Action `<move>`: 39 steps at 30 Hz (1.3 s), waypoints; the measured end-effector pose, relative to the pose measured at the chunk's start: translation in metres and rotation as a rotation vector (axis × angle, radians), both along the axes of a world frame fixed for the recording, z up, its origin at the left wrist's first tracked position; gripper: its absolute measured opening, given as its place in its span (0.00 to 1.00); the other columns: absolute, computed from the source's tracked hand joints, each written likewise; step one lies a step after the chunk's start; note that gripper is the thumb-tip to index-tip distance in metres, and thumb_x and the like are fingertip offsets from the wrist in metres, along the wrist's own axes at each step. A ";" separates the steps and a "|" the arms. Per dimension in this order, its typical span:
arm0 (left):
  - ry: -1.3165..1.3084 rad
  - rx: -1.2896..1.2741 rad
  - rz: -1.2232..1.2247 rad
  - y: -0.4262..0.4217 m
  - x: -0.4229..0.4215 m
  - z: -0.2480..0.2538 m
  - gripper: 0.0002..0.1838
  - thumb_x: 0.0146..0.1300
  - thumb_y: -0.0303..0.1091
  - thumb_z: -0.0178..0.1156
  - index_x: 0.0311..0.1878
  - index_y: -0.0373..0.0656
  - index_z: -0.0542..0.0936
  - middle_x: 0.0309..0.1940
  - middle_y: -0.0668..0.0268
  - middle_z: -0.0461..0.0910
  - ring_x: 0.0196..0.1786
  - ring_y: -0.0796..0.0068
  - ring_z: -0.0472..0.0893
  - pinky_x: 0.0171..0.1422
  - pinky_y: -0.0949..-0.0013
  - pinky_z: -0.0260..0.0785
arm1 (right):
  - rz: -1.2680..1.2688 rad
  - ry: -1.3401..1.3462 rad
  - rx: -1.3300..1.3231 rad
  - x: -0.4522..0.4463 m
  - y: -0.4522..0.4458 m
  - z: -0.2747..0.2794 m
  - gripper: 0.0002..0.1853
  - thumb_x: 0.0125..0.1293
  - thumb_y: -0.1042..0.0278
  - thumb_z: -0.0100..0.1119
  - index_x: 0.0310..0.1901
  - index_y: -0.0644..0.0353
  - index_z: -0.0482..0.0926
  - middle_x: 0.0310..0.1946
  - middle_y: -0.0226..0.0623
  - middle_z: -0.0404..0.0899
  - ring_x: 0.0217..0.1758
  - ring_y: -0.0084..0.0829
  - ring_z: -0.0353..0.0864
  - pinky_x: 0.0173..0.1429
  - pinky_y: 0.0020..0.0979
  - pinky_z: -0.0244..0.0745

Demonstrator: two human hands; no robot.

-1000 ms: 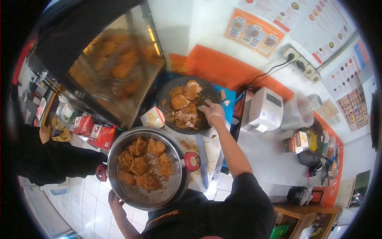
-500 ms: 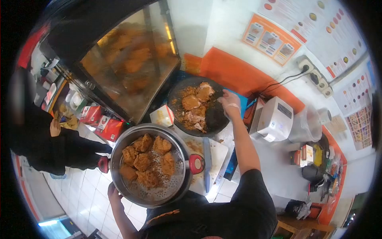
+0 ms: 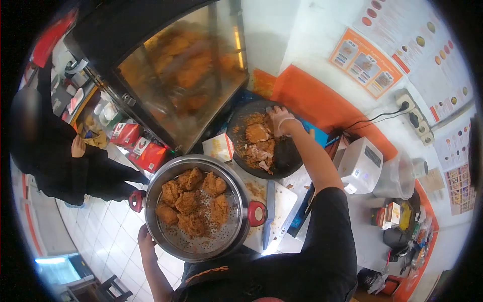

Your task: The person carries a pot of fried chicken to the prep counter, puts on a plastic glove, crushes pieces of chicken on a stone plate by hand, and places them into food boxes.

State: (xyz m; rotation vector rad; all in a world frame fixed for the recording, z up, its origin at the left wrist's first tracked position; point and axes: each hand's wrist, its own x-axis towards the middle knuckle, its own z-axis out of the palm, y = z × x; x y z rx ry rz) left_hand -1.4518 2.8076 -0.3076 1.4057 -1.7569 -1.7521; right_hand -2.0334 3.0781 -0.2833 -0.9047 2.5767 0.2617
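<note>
A dark round stone plate holds crumbly brown chicken pieces. My right hand, in a clear glove, reaches over its far edge, fingers bent down over a piece of chicken there. My left hand is at the lower left rim of a steel steamer pot with red handles; its fingers are partly hidden by the pot. Several fried chicken pieces lie on the perforated tray inside. Between pot and plate, a knife rests on a white cutting board.
A glass warming cabinet full of fried food stands behind the pot. A small box and red boxes sit near it. Another person in black stands at left. A white appliance and clear containers are at right.
My right hand has moved from the plate's right side to its far edge, onto the chicken. The view has shifted left, and the other person's arm is now raised.
</note>
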 end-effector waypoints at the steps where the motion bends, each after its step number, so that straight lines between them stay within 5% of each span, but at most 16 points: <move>1: -0.007 -0.004 0.003 0.000 0.001 0.000 0.26 0.62 0.51 0.59 0.57 0.43 0.77 0.47 0.68 0.80 0.47 0.75 0.78 0.45 0.71 0.71 | 0.006 0.018 0.017 0.003 -0.004 0.002 0.52 0.48 0.72 0.64 0.77 0.50 0.51 0.77 0.55 0.45 0.79 0.55 0.49 0.77 0.44 0.57; 9: -0.026 -0.009 0.012 0.001 -0.008 0.008 0.25 0.64 0.44 0.58 0.60 0.38 0.75 0.52 0.63 0.80 0.47 0.74 0.81 0.40 0.72 0.76 | 0.005 -0.065 0.113 0.000 -0.026 0.000 0.40 0.45 0.72 0.68 0.66 0.54 0.72 0.74 0.55 0.53 0.74 0.58 0.59 0.69 0.47 0.70; 18: 0.002 0.003 0.015 0.000 -0.008 0.009 0.23 0.64 0.42 0.58 0.58 0.38 0.76 0.48 0.64 0.80 0.43 0.76 0.80 0.38 0.73 0.74 | -0.078 0.041 -0.078 0.025 -0.016 -0.012 0.29 0.54 0.68 0.63 0.61 0.56 0.75 0.70 0.56 0.58 0.71 0.56 0.63 0.66 0.47 0.72; 21: 0.016 -0.004 0.042 0.001 -0.006 0.004 0.22 0.65 0.40 0.58 0.58 0.37 0.76 0.47 0.64 0.80 0.41 0.77 0.80 0.37 0.73 0.74 | -0.203 0.195 -0.177 0.020 -0.007 -0.037 0.27 0.55 0.70 0.62 0.59 0.56 0.76 0.59 0.57 0.70 0.62 0.54 0.73 0.61 0.47 0.76; 24: 0.025 0.021 0.049 -0.001 -0.005 0.003 0.21 0.65 0.38 0.57 0.58 0.37 0.76 0.47 0.64 0.80 0.40 0.78 0.80 0.37 0.74 0.74 | -0.537 0.041 -0.557 -0.018 0.009 -0.064 0.25 0.57 0.70 0.64 0.58 0.53 0.77 0.53 0.48 0.75 0.54 0.50 0.78 0.55 0.46 0.79; 27: -0.003 0.039 0.028 -0.004 -0.001 0.001 0.20 0.65 0.36 0.57 0.58 0.37 0.76 0.47 0.64 0.80 0.40 0.77 0.80 0.38 0.73 0.75 | -0.946 -0.488 -1.491 -0.045 0.042 -0.097 0.21 0.58 0.71 0.62 0.56 0.54 0.78 0.45 0.43 0.80 0.42 0.45 0.82 0.46 0.43 0.80; 28: -0.014 0.039 0.019 -0.005 -0.002 0.000 0.20 0.65 0.35 0.56 0.58 0.37 0.76 0.47 0.64 0.80 0.41 0.77 0.80 0.38 0.73 0.75 | -0.957 -0.630 -1.757 -0.041 0.044 -0.095 0.18 0.60 0.71 0.60 0.53 0.57 0.78 0.43 0.39 0.80 0.37 0.34 0.79 0.39 0.38 0.77; 30: -0.003 0.025 0.017 -0.005 -0.002 0.000 0.20 0.65 0.35 0.56 0.59 0.37 0.75 0.46 0.64 0.80 0.41 0.77 0.80 0.39 0.72 0.75 | -0.913 -0.778 -1.933 -0.054 0.056 -0.113 0.19 0.60 0.71 0.59 0.54 0.60 0.79 0.43 0.40 0.81 0.36 0.33 0.79 0.38 0.35 0.76; 33: -0.028 0.049 0.035 -0.003 -0.003 0.005 0.22 0.64 0.35 0.56 0.60 0.38 0.75 0.46 0.63 0.79 0.41 0.75 0.80 0.40 0.71 0.75 | -0.981 -0.720 -1.801 -0.027 0.070 -0.077 0.17 0.61 0.70 0.59 0.52 0.63 0.81 0.39 0.37 0.83 0.33 0.27 0.77 0.36 0.31 0.73; 36: -0.037 0.049 0.031 -0.007 0.000 0.001 0.23 0.63 0.36 0.56 0.61 0.39 0.74 0.47 0.61 0.78 0.42 0.73 0.80 0.40 0.70 0.75 | -0.679 -0.318 -1.481 0.005 0.084 -0.014 0.16 0.62 0.68 0.58 0.49 0.68 0.84 0.36 0.38 0.85 0.35 0.26 0.79 0.36 0.27 0.71; 39: -0.005 0.058 0.020 -0.008 0.000 0.002 0.24 0.62 0.37 0.56 0.61 0.38 0.74 0.49 0.60 0.78 0.43 0.70 0.80 0.41 0.70 0.75 | -0.489 -0.244 -1.497 0.096 0.075 0.129 0.19 0.59 0.70 0.57 0.50 0.72 0.82 0.41 0.41 0.86 0.47 0.29 0.82 0.48 0.26 0.75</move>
